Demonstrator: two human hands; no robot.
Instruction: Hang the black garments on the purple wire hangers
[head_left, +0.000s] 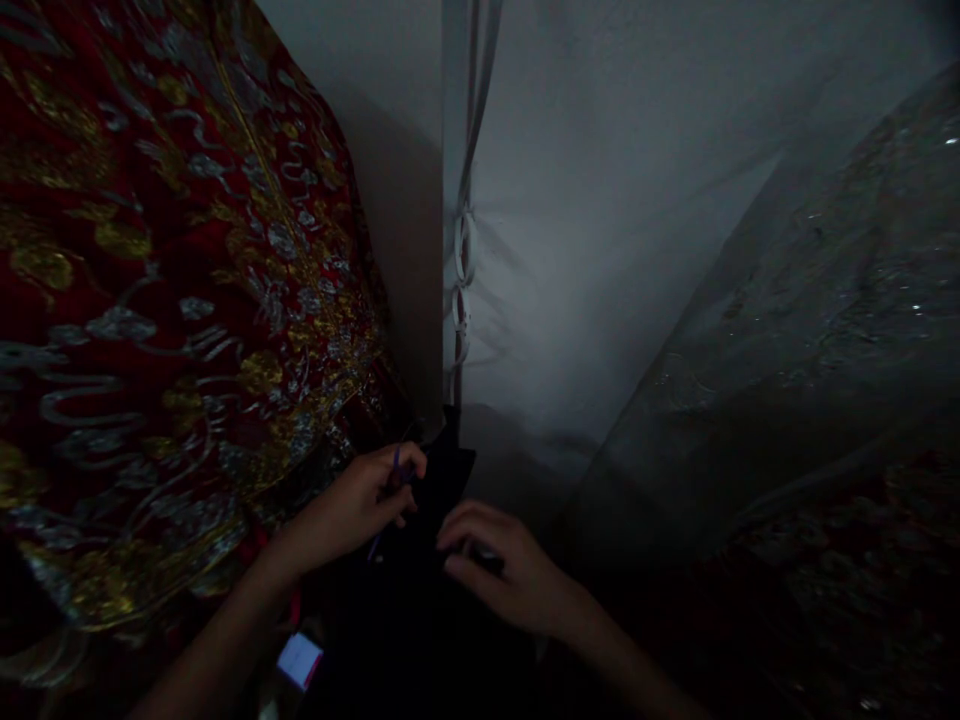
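Note:
My left hand is curled around a thin purple thing that looks like a narrow band or handle, its kind too dark to tell. A short purple end shows below the fingers. To the right, my right hand has bent fingers, with thumb and fingertips near each other. Whatever lies between them, if anything, is lost in shadow. Both hands are above a black cloth, whose folded edge rises between them. The two hands are apart.
A red garment with gold and silver embroidery hangs at left. White straps with rings run down the pale wall. Sheer sparkling fabric spreads at right. A small bright white and pink object lies low at left.

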